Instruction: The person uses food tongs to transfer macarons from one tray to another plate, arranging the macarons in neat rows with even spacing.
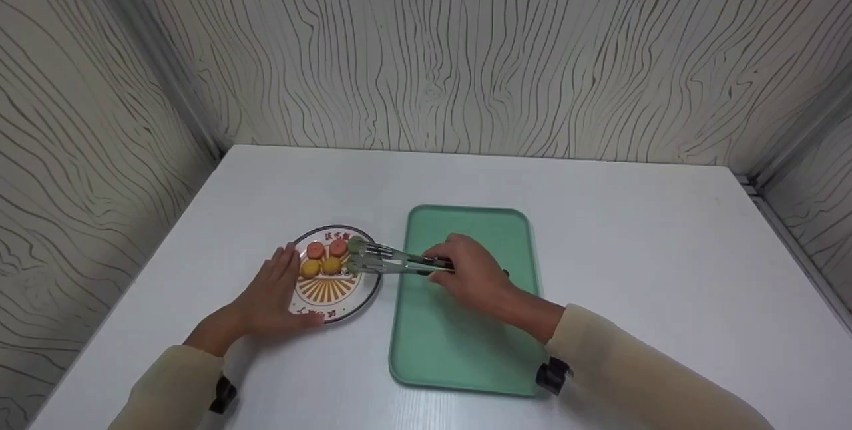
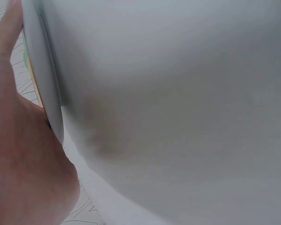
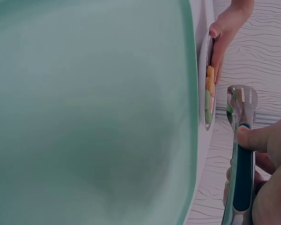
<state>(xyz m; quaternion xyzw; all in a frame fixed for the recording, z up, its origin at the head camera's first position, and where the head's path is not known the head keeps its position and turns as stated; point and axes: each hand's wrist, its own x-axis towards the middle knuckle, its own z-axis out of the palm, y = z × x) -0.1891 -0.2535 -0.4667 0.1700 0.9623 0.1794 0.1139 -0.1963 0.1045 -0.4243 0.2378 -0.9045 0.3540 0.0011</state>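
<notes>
Spread along the left rim of a round patterned plate (image 1: pixel 327 290), my left hand (image 1: pixel 269 297) touches it with straight fingers and thumb. My right hand (image 1: pixel 474 275) grips metal serving tongs (image 1: pixel 393 260) with dark handles, held above the green tray. The tong heads reach over the plate's right side, at green round pieces (image 1: pixel 357 245); a bit of green shows at the tong head (image 3: pixel 242 101) in the right wrist view. Whether the tongs pinch a piece I cannot tell. Two pink pieces (image 1: pixel 315 249) and two yellow pieces (image 1: pixel 311 268) lie on the plate.
A green rectangular tray (image 1: pixel 459 357) lies to the right of the plate on the white table (image 1: pixel 632 250). Wood-grain patterned panels (image 1: pixel 432 50) stand behind the table and at both sides.
</notes>
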